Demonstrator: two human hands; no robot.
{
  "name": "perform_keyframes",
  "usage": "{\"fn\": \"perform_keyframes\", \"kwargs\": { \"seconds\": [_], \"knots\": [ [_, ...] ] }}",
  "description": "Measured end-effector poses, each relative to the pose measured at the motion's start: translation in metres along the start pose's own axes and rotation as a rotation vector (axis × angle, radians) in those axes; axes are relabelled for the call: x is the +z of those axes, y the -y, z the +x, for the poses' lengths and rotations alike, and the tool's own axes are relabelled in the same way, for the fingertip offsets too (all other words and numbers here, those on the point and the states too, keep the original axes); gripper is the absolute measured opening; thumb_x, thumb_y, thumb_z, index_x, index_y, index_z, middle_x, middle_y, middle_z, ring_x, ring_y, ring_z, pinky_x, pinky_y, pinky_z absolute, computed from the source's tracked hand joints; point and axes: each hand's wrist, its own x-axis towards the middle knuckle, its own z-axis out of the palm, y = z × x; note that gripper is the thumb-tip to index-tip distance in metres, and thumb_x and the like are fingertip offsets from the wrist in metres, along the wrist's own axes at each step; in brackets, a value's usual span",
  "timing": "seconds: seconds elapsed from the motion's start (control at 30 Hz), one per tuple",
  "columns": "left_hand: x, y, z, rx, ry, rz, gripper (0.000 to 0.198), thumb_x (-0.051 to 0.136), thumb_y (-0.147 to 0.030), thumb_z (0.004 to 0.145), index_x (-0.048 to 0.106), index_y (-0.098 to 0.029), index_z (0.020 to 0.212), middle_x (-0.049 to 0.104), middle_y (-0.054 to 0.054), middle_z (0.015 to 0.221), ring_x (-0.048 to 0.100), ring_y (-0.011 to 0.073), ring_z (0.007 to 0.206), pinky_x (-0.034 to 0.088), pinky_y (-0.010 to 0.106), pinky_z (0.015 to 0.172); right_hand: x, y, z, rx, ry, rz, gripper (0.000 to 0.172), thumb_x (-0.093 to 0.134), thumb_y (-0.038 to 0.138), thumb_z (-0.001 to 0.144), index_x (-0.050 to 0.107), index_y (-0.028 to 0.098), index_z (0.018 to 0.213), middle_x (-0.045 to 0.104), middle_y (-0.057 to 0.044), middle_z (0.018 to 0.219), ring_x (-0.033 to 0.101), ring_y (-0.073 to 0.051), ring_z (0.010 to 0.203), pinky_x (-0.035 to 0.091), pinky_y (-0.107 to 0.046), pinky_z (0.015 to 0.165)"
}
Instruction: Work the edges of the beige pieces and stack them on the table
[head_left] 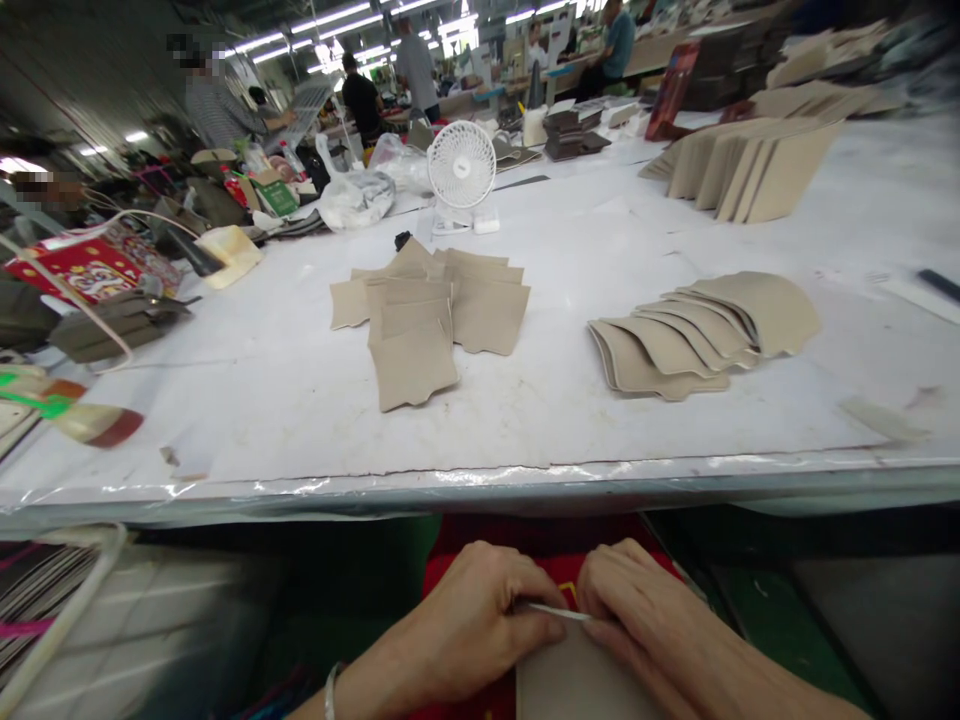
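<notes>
Below the table's front edge, a beige panel (581,675) is held over the lap, its white upper edge showing between the hands. My left hand (495,610) pinches that edge on the left, with a bracelet at the wrist. Fingers of my right hand (637,610) are closed on the same edge at the right. On the white table (300,420), a loose pile of beige pieces (416,365) lies in the middle, and a fanned stack of curved beige pieces (675,340) lies to its right.
A small white fan (461,170) stands behind the pile. More beige pieces (750,170) stand fanned at the back right. Plastic bags (356,195), a red box (90,265) and brushes in glue-like bottles (97,415) are at the left. Several people are in the background.
</notes>
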Motion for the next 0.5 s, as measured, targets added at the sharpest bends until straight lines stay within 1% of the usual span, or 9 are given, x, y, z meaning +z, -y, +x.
{"fn": "perform_keyframes", "kwargs": {
  "seconds": [0.07,0.13,0.17,0.23,0.3,0.33,0.37,0.43,0.5],
  "knots": [
    [0.004,-0.001,0.002,0.029,-0.026,-0.005,0.013,0.063,-0.014,0.081,0.076,-0.018,0.08,0.066,-0.003,0.074,0.057,0.0101,0.072,0.037,0.019,0.069,-0.001,0.001,0.0,-0.009,0.002,-0.021,0.021,0.031,0.012,0.099,0.042,0.022,0.084,0.051,-0.002,0.085,0.044,-0.026,0.074,0.031,-0.036,0.066],
    [0.007,-0.002,0.004,0.039,-0.038,-0.031,0.013,0.064,-0.011,0.08,0.075,-0.017,0.079,0.064,-0.003,0.072,0.057,0.0098,0.072,0.037,0.019,0.068,-0.007,0.005,0.001,0.046,0.012,0.021,0.02,0.034,0.014,0.099,0.042,0.022,0.082,0.051,-0.002,0.085,0.045,-0.025,0.076,0.032,-0.035,0.065],
    [0.008,-0.002,0.004,0.039,-0.035,-0.045,0.013,0.064,-0.01,0.08,0.075,-0.017,0.079,0.064,-0.003,0.072,0.057,0.0098,0.073,0.037,0.019,0.068,-0.011,0.008,0.003,0.092,0.023,0.061,0.018,0.037,0.014,0.098,0.044,0.022,0.084,0.051,-0.001,0.086,0.046,-0.025,0.079,0.033,-0.034,0.066],
    [0.007,-0.004,0.005,0.036,-0.029,-0.063,0.013,0.064,-0.011,0.081,0.076,-0.017,0.08,0.064,-0.002,0.073,0.058,0.0102,0.074,0.037,0.02,0.068,-0.02,0.015,0.006,0.203,0.063,0.124,0.011,0.046,0.012,0.096,0.049,0.022,0.094,0.054,0.0,0.094,0.049,-0.023,0.087,0.037,-0.034,0.073],
    [0.006,-0.005,0.005,0.041,-0.036,-0.054,0.013,0.064,-0.012,0.083,0.076,-0.017,0.08,0.064,-0.002,0.073,0.058,0.0103,0.074,0.037,0.02,0.069,-0.028,0.022,0.009,0.269,0.137,0.113,0.012,0.053,0.011,0.095,0.053,0.022,0.101,0.056,-0.001,0.099,0.049,-0.023,0.094,0.038,-0.036,0.082],
    [0.005,-0.005,0.005,0.043,-0.041,-0.041,0.013,0.064,-0.013,0.083,0.076,-0.017,0.08,0.064,-0.002,0.073,0.057,0.0103,0.073,0.037,0.021,0.068,-0.03,0.025,0.011,0.269,0.174,0.091,0.009,0.055,0.012,0.097,0.054,0.021,0.098,0.057,-0.001,0.098,0.049,-0.023,0.094,0.037,-0.037,0.085],
    [0.005,-0.005,0.004,0.045,-0.043,-0.027,0.012,0.065,-0.014,0.084,0.076,-0.017,0.08,0.064,-0.002,0.072,0.057,0.0102,0.073,0.036,0.021,0.068,-0.032,0.026,0.011,0.258,0.2,0.064,0.01,0.056,0.013,0.099,0.055,0.02,0.092,0.057,-0.001,0.096,0.05,-0.023,0.092,0.036,-0.038,0.087],
    [0.005,-0.004,0.003,0.046,-0.039,-0.007,0.012,0.065,-0.017,0.084,0.075,-0.017,0.079,0.063,-0.002,0.071,0.056,0.0104,0.072,0.036,0.022,0.066,-0.033,0.026,0.01,0.218,0.225,0.038,0.022,0.055,0.015,0.102,0.053,0.018,0.081,0.057,0.0,0.088,0.051,-0.021,0.087,0.034,-0.039,0.087],
    [0.006,-0.002,0.003,0.041,-0.028,-0.016,0.013,0.065,-0.02,0.085,0.076,-0.017,0.079,0.064,-0.001,0.072,0.056,0.0108,0.072,0.036,0.022,0.067,-0.034,0.022,0.006,0.188,0.203,0.051,0.025,0.056,0.018,0.104,0.053,0.018,0.079,0.056,0.002,0.086,0.052,-0.019,0.086,0.032,-0.039,0.089]
  ]
}}
